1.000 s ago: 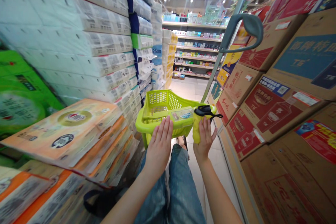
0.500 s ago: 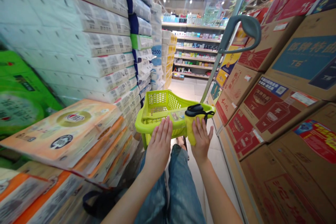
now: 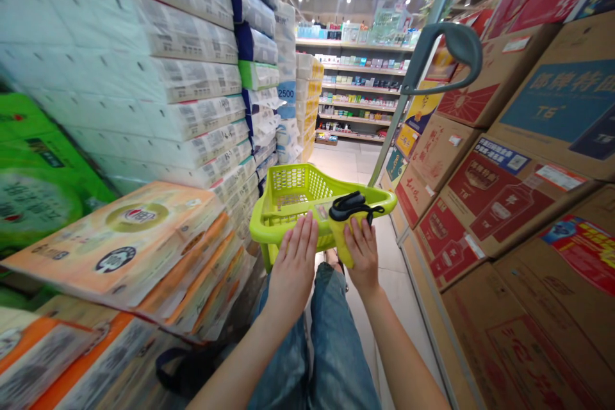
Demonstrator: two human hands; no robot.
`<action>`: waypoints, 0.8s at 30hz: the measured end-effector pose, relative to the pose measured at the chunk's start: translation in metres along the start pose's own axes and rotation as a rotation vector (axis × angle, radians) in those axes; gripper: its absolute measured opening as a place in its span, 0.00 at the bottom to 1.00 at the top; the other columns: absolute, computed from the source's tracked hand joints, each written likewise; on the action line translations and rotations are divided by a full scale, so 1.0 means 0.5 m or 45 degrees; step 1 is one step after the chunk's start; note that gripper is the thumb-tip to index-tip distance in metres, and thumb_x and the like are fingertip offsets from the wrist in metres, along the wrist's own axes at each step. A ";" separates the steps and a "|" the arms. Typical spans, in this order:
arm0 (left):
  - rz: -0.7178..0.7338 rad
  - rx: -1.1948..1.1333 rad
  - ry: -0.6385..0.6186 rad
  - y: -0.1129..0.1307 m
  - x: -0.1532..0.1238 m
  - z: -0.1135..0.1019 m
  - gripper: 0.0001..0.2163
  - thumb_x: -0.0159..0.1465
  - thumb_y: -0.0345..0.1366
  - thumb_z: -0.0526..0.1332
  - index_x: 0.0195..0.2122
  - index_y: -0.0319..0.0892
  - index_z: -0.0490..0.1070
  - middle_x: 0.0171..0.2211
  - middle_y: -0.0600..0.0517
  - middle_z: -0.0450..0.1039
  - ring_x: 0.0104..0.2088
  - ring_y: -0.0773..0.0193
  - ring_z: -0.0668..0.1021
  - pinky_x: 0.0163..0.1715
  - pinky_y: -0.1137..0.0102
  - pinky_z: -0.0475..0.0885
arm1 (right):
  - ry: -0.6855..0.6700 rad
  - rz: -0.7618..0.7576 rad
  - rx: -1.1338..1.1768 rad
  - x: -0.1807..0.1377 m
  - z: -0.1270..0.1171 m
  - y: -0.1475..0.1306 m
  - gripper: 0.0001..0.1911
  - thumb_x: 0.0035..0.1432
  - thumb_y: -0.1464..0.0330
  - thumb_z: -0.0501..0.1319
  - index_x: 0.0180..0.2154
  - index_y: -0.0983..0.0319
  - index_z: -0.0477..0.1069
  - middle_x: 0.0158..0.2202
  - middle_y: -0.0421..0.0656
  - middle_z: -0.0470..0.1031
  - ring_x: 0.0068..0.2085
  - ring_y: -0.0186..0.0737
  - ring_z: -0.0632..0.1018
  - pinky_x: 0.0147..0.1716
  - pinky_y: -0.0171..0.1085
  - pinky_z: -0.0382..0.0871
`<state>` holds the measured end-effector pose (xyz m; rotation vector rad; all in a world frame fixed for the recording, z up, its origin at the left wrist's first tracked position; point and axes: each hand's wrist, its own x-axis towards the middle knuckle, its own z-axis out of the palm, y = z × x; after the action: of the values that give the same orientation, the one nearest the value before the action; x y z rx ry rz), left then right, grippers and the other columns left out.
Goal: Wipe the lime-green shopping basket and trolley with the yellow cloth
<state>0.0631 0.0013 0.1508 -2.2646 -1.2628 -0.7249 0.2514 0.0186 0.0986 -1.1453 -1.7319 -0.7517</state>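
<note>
A lime-green plastic shopping basket [image 3: 293, 189] on wheels stands in the aisle ahead of my knees, its grey pull handle [image 3: 451, 51] raised at the upper right. My left hand [image 3: 295, 262] lies flat against the basket's near wall, fingers stretched out and together. My right hand [image 3: 362, 256] presses a yellow cloth [image 3: 342, 234] onto the basket's near rim, fingers spread over it. A black loop or strap [image 3: 348, 204] sits at the top of the cloth. A small label shows on the rim between the hands.
Stacked packs of tissue paper [image 3: 158, 77] and orange packs [image 3: 129, 237] wall the left side. Cardboard cartons [image 3: 504, 192] are piled along the right. The tiled aisle floor [image 3: 346, 163] runs ahead to stocked shelves [image 3: 360, 90]. My jeans-clad leg [image 3: 331, 339] is below.
My right hand has slid the yellow cloth leftward along the basket's near rim, covering more of the label. My left hand has barely moved.
</note>
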 end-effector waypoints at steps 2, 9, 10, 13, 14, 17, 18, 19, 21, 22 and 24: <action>-0.001 -0.012 -0.001 0.001 0.001 -0.001 0.34 0.64 0.29 0.52 0.70 0.30 0.41 0.71 0.42 0.42 0.71 0.54 0.50 0.68 0.57 0.54 | 0.073 0.148 0.022 0.005 0.002 0.021 0.32 0.66 0.72 0.53 0.69 0.59 0.48 0.67 0.51 0.59 0.70 0.51 0.54 0.66 0.62 0.54; -0.018 0.016 0.002 0.002 0.001 0.000 0.32 0.64 0.29 0.51 0.70 0.30 0.44 0.71 0.41 0.42 0.71 0.54 0.49 0.68 0.56 0.53 | 0.074 0.191 0.160 0.005 0.034 -0.085 0.32 0.67 0.71 0.52 0.69 0.59 0.46 0.69 0.49 0.54 0.71 0.51 0.50 0.65 0.62 0.55; -0.017 0.017 -0.006 0.001 0.001 0.000 0.32 0.64 0.29 0.51 0.70 0.30 0.44 0.71 0.41 0.42 0.71 0.54 0.49 0.68 0.56 0.53 | 0.038 0.111 0.157 0.000 0.034 -0.090 0.31 0.67 0.71 0.52 0.69 0.58 0.47 0.68 0.48 0.57 0.71 0.49 0.51 0.66 0.60 0.55; -0.009 0.010 -0.035 0.000 0.000 -0.003 0.32 0.65 0.28 0.51 0.70 0.31 0.43 0.71 0.42 0.41 0.71 0.55 0.48 0.68 0.57 0.53 | 0.002 -0.052 0.105 -0.009 0.020 -0.055 0.32 0.66 0.75 0.53 0.68 0.57 0.51 0.65 0.47 0.65 0.70 0.45 0.55 0.67 0.56 0.53; -0.007 0.004 -0.040 0.000 0.000 -0.004 0.33 0.64 0.28 0.51 0.70 0.31 0.43 0.71 0.43 0.40 0.71 0.55 0.47 0.68 0.57 0.53 | 0.007 -0.063 0.086 -0.009 0.014 -0.034 0.32 0.65 0.76 0.54 0.68 0.57 0.51 0.64 0.47 0.65 0.70 0.45 0.56 0.67 0.56 0.53; -0.006 -0.006 -0.036 0.001 0.000 -0.007 0.34 0.64 0.28 0.51 0.70 0.31 0.41 0.71 0.43 0.41 0.71 0.55 0.48 0.68 0.57 0.54 | 0.094 0.119 0.080 0.005 0.002 0.023 0.31 0.66 0.73 0.53 0.68 0.58 0.51 0.67 0.50 0.61 0.70 0.49 0.55 0.66 0.61 0.54; -0.009 -0.006 -0.036 0.002 0.000 -0.007 0.34 0.64 0.28 0.52 0.70 0.31 0.41 0.71 0.43 0.40 0.71 0.55 0.48 0.68 0.57 0.54 | 0.154 0.236 0.092 0.011 0.002 0.030 0.30 0.67 0.72 0.52 0.68 0.58 0.51 0.68 0.51 0.58 0.70 0.51 0.54 0.66 0.62 0.54; -0.012 -0.004 -0.037 0.003 0.000 -0.008 0.34 0.64 0.28 0.52 0.70 0.31 0.41 0.71 0.43 0.40 0.71 0.55 0.48 0.68 0.57 0.53 | 0.207 0.352 0.107 0.018 0.003 0.029 0.30 0.67 0.71 0.51 0.69 0.59 0.50 0.69 0.51 0.56 0.70 0.51 0.53 0.65 0.63 0.54; -0.018 0.006 -0.039 0.004 0.000 -0.008 0.34 0.64 0.29 0.52 0.70 0.30 0.42 0.72 0.43 0.39 0.71 0.54 0.48 0.68 0.57 0.52 | 0.258 0.498 0.142 0.027 0.009 0.005 0.30 0.68 0.71 0.49 0.69 0.59 0.48 0.70 0.50 0.53 0.71 0.51 0.52 0.65 0.63 0.54; -0.021 0.012 -0.041 0.005 0.000 -0.007 0.34 0.64 0.29 0.52 0.70 0.30 0.42 0.72 0.43 0.39 0.71 0.54 0.48 0.68 0.57 0.52 | 0.246 0.505 0.165 0.028 0.013 -0.015 0.30 0.68 0.72 0.49 0.69 0.59 0.47 0.70 0.49 0.52 0.71 0.51 0.51 0.65 0.63 0.54; -0.022 0.024 -0.049 0.004 0.000 -0.006 0.33 0.65 0.29 0.52 0.70 0.30 0.42 0.72 0.43 0.39 0.71 0.54 0.48 0.68 0.57 0.52 | 0.155 0.398 0.216 0.025 0.020 -0.059 0.31 0.67 0.72 0.50 0.69 0.58 0.46 0.70 0.48 0.52 0.71 0.52 0.50 0.65 0.63 0.53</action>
<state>0.0642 -0.0014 0.1528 -2.2651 -1.3027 -0.6755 0.2184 0.0202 0.1054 -1.1912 -1.4416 -0.4640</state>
